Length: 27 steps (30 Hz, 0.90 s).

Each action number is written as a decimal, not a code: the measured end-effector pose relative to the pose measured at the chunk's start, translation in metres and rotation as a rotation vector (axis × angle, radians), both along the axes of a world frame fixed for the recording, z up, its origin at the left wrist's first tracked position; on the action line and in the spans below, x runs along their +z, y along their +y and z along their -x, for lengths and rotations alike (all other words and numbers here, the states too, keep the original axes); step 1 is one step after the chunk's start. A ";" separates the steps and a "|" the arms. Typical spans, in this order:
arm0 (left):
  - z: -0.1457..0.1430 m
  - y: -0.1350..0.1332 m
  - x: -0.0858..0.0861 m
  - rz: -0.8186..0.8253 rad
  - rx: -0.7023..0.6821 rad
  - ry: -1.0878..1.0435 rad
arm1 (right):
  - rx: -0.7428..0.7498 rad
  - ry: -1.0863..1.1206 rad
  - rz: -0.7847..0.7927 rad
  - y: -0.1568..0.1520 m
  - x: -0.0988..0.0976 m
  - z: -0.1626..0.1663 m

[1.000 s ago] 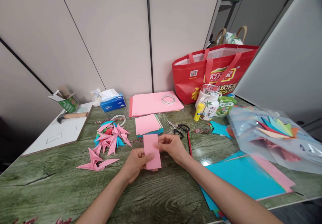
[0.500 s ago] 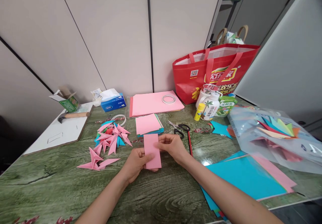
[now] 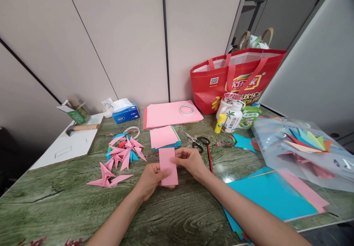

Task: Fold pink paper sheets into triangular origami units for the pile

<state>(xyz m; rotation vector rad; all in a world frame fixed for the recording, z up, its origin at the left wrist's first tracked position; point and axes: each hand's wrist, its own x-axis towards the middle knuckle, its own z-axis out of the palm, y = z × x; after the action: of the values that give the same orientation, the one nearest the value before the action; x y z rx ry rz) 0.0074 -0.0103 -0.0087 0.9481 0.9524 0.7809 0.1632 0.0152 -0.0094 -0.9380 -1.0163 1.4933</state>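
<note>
A pink paper rectangle (image 3: 167,167), apparently folded, is held upright just above the table. My left hand (image 3: 151,179) grips its lower left part, thumb across the front and fingers behind. At the upper right edge, my right hand (image 3: 190,161) pinches it between thumb and fingers. Right behind it lies a stack of square paper (image 3: 162,136) with pink on top and blue beneath. Scissors (image 3: 197,141) with black handles and a red pencil (image 3: 210,159) lie to the right. Folded pink paper pieces (image 3: 123,152) are heaped at the left, with one pointed piece (image 3: 106,178) nearer me.
Large pink sheets (image 3: 168,114) carry a tape roll (image 3: 186,109) at the back. A glue stick (image 3: 219,123), white bottle (image 3: 233,116) and red bag (image 3: 215,87) stand back right. Blue sheets (image 3: 271,194) and a plastic bag (image 3: 276,143) lie right. A hammer (image 3: 85,127) rests on a white board (image 3: 69,146).
Both hands keep the same hold on the pink paper. The whole view has shifted very slightly; nothing has been taken or let go.
</note>
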 end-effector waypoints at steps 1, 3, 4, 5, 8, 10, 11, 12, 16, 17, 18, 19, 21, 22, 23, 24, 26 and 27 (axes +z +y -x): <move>0.000 0.000 0.000 0.001 0.003 0.001 | -0.001 -0.001 -0.002 0.000 -0.001 0.000; 0.000 0.000 0.000 0.004 0.009 0.005 | -0.001 -0.008 -0.012 0.001 -0.002 0.001; 0.000 0.000 0.000 0.004 0.013 0.010 | -0.003 -0.014 -0.020 0.002 -0.003 0.001; -0.001 0.000 0.000 0.002 0.017 0.015 | -0.006 -0.018 -0.027 0.002 -0.004 0.001; -0.002 0.001 0.001 -0.021 0.035 0.023 | -0.021 -0.022 -0.039 0.002 -0.004 0.001; -0.002 0.001 0.001 -0.057 0.039 0.037 | -0.025 -0.021 -0.039 0.002 -0.004 0.001; -0.002 0.001 0.000 -0.079 0.039 0.047 | -0.024 -0.019 -0.038 0.002 -0.004 0.000; -0.002 0.002 0.000 -0.099 0.040 0.059 | -0.023 -0.018 -0.038 0.002 -0.003 0.000; -0.003 0.001 0.000 -0.134 0.051 0.072 | -0.027 -0.011 -0.039 0.002 -0.002 0.000; -0.003 0.000 0.000 -0.133 0.052 0.070 | -0.034 -0.012 -0.039 0.002 -0.002 0.000; -0.003 0.000 0.001 -0.129 0.051 0.067 | -0.042 -0.012 -0.039 0.002 -0.002 0.000; -0.003 -0.001 0.002 -0.121 0.051 0.060 | -0.050 -0.012 -0.040 0.002 -0.001 0.000; -0.004 -0.001 0.003 -0.097 0.055 0.038 | -0.061 -0.013 -0.044 0.002 -0.001 0.000; -0.004 -0.002 0.003 -0.086 0.065 0.026 | -0.067 -0.016 -0.047 0.002 0.000 -0.001; -0.005 -0.001 0.003 -0.077 0.077 0.018 | -0.070 -0.020 -0.051 0.002 0.000 -0.001; -0.005 -0.001 0.003 -0.073 0.093 0.015 | -0.073 -0.025 -0.055 0.001 0.001 -0.001; -0.004 0.000 0.004 -0.073 0.124 0.016 | -0.075 -0.034 -0.069 0.001 0.001 0.000; -0.004 0.000 0.004 -0.077 0.135 0.020 | -0.075 -0.037 -0.076 0.000 0.002 0.000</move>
<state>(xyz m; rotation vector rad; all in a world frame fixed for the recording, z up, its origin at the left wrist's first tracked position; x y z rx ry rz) 0.0114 -0.0103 -0.0051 0.9670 1.0175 0.9290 0.1630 0.0155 -0.0076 -0.9424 -1.0460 1.3701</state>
